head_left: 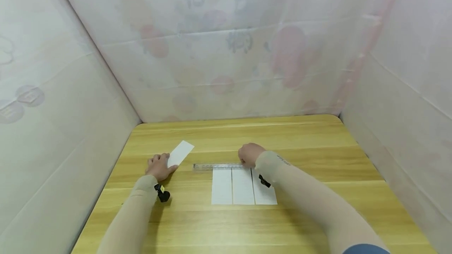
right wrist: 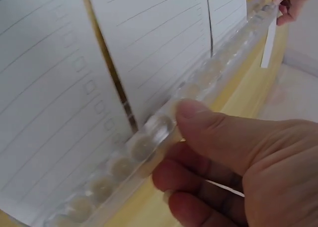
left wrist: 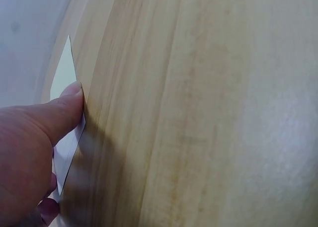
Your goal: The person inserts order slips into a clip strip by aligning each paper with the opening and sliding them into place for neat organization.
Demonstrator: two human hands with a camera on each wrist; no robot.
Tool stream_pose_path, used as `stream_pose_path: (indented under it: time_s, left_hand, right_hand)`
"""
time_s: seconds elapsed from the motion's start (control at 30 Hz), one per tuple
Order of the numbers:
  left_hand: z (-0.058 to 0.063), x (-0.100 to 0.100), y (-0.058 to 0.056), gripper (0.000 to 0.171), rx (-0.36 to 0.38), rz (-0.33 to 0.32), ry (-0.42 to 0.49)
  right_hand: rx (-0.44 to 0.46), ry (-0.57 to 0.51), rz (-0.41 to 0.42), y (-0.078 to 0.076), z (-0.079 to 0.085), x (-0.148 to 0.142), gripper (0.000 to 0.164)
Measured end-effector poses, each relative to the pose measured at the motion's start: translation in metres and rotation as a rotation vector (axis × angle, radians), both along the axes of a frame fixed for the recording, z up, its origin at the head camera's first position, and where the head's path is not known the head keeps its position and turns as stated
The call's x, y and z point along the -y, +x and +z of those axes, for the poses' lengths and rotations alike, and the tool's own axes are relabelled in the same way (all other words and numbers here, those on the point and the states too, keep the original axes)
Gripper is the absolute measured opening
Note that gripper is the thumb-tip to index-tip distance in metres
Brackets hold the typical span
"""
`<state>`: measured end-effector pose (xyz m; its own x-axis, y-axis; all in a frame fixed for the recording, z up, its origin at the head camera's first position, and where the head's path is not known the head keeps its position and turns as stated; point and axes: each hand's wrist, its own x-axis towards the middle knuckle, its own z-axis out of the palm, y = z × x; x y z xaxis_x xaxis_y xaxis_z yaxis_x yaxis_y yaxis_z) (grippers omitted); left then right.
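Observation:
My left hand (head_left: 159, 167) holds a white paper slip (head_left: 181, 153) at the left of the table. In the left wrist view the thumb (left wrist: 72, 100) lies on the edge of the slip (left wrist: 62, 83), with fingertips partly hidden below. At the middle, my right hand (head_left: 250, 155) pinches a long clear plastic strip (head_left: 208, 166) with a row of round bumps. That strip (right wrist: 119, 170) runs along the top ends of three lined paper slips (head_left: 221, 187) laid side by side. Narrow gaps part the slips, and my right forearm partly covers the rightmost one.
The wooden table (head_left: 190, 230) carries all of this. Pale patterned fabric walls (head_left: 219, 62) stand behind it and on both sides. Small black devices (head_left: 162, 193) are strapped to both wrists.

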<state>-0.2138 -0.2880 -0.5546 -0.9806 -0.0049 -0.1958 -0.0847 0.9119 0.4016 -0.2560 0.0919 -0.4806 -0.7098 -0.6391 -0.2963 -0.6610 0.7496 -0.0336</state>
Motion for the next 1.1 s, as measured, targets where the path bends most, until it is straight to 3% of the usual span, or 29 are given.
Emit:
stream_pose_path:
  time_s: [0.37,0.57,0.8,0.93,1.1]
  left_hand:
    - [0.010,-0.003,0.005,0.074,0.004,-0.034,-0.007]
    - [0.014,-0.004,0.007,0.069,0.005,0.007,-0.012]
    - [0.018,-0.003,0.012,0.058,-0.016,0.069,0.047]
    - [0.017,0.001,0.016,0.049,-0.043,0.115,0.090]
    - [0.017,0.000,0.010,0.043,-0.107,0.116,0.108]
  right_hand:
    - [0.033,0.088,-0.041,-0.002,0.002,0.011,0.048]
    - [0.051,0.122,-0.021,-0.008,0.006,0.019,0.049]
    - [0.050,0.178,-0.031,-0.007,0.008,0.028,0.049]
    - [0.025,0.190,0.004,-0.006,0.009,0.031,0.046]
    - [-0.016,0.214,0.029,-0.013,0.012,0.027,0.038]
